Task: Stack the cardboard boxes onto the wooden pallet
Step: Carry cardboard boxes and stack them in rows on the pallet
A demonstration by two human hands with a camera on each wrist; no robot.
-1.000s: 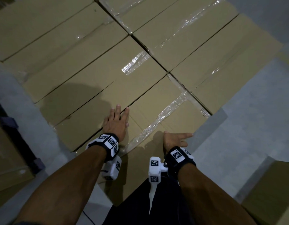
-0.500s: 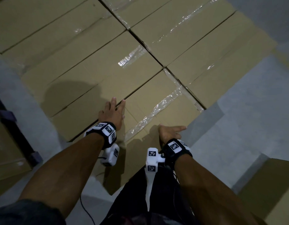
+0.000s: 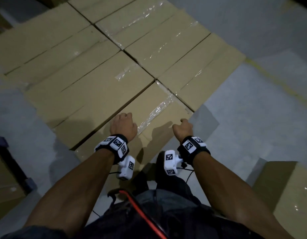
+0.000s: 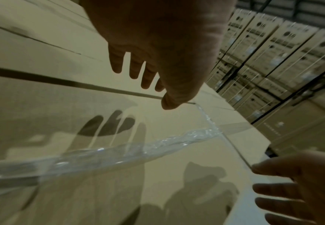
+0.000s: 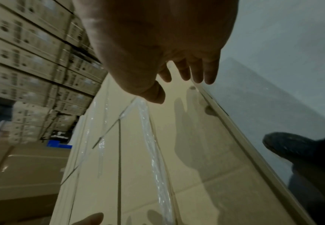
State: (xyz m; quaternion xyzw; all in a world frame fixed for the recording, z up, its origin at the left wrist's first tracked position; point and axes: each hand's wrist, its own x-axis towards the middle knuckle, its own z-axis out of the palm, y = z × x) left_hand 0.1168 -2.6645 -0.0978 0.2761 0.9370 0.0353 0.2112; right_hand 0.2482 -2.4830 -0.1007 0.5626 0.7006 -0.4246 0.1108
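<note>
Several plain cardboard boxes (image 3: 97, 83) lie packed side by side in one flat layer, sealed with clear tape (image 4: 119, 152). The nearest box (image 3: 142, 104) is just in front of me. My left hand (image 3: 123, 125) hovers over its near left part, fingers hanging loosely and holding nothing; its shadow falls on the box top (image 4: 80, 152). My right hand (image 3: 183, 128) hovers by the box's right edge (image 5: 225, 121), also empty, with relaxed fingers (image 5: 196, 74). No wooden pallet shows under the boxes.
Another cardboard box (image 3: 287, 195) stands on the grey floor (image 3: 252, 118) at my right, and one (image 3: 4, 183) at my left. Tall stacks of printed cartons (image 4: 283, 45) fill the background. My shoe (image 5: 292, 146) is beside the nearest box. A red cable (image 3: 142, 214) hangs at my waist.
Both hands lay flat on the nearest box's top; they have lifted off and drawn back, fingers now hanging loose. My view has pulled back from the stack.
</note>
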